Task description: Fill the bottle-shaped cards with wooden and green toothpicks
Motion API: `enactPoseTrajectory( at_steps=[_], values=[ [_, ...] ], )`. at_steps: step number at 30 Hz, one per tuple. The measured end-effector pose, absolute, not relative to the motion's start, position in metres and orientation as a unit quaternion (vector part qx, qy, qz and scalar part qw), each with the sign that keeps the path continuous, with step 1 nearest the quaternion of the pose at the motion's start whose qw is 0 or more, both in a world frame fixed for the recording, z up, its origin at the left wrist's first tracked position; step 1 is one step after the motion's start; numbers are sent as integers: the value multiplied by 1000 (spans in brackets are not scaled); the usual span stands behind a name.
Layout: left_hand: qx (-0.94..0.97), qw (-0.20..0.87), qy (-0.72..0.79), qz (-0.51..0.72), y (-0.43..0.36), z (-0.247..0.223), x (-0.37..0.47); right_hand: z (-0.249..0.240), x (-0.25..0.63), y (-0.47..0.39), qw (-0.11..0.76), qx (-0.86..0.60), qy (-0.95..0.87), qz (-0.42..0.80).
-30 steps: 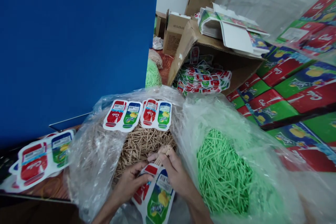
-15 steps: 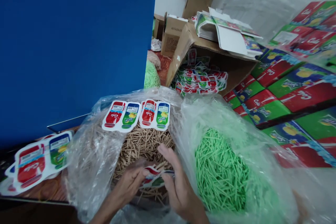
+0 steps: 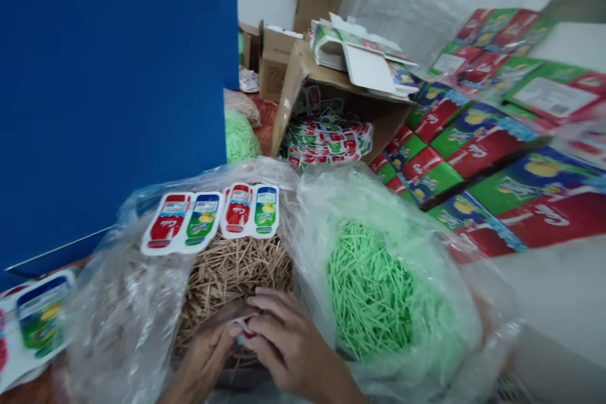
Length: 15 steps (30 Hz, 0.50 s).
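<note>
We grasp mostly hidden red-and-white packet (image 3: 245, 332) in left hand (image 3: 208, 346) and right hand (image 3: 288, 339), both closed on it, above brown sticks (image 3: 237, 268), near centre. Green sticks (image 3: 372, 290) right; printed pouches (image 3: 181, 225) far side.

Cards (image 3: 181, 223) bore red and blue-green prints, bordered white. Tan sticks (image 3: 239, 265) and light-green sticks (image 3: 372, 293) were noted. The panel (image 3: 113, 88) was solid blue; boxes (image 3: 466, 134) were red, green and blue.
</note>
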<state>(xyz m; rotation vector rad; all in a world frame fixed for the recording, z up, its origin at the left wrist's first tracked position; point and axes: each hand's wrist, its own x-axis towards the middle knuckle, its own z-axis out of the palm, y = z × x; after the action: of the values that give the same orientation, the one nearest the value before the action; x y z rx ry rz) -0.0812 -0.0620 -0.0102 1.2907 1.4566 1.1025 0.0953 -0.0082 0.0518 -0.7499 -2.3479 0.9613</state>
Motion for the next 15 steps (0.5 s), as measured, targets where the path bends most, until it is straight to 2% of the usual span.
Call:
enactPoseTrajectory(
  at_steps=[5, 8, 12, 15],
  values=[
    [189, 532, 660, 496, -58, -12, -71, 30, 113, -17, 344, -431, -711, 436],
    [210, 590, 607, 489, -47, -5, -55, 12, 115, -28, 385, -492, -665, 410],
    [199, 636, 599, 444, -36, 0, -28, -6, 109, -42, 475, -599, -568, 304],
    [171, 646, 616, 417, -32, -3, -10, -17, 107, -45, 485, -625, -565, 233]
  ],
)
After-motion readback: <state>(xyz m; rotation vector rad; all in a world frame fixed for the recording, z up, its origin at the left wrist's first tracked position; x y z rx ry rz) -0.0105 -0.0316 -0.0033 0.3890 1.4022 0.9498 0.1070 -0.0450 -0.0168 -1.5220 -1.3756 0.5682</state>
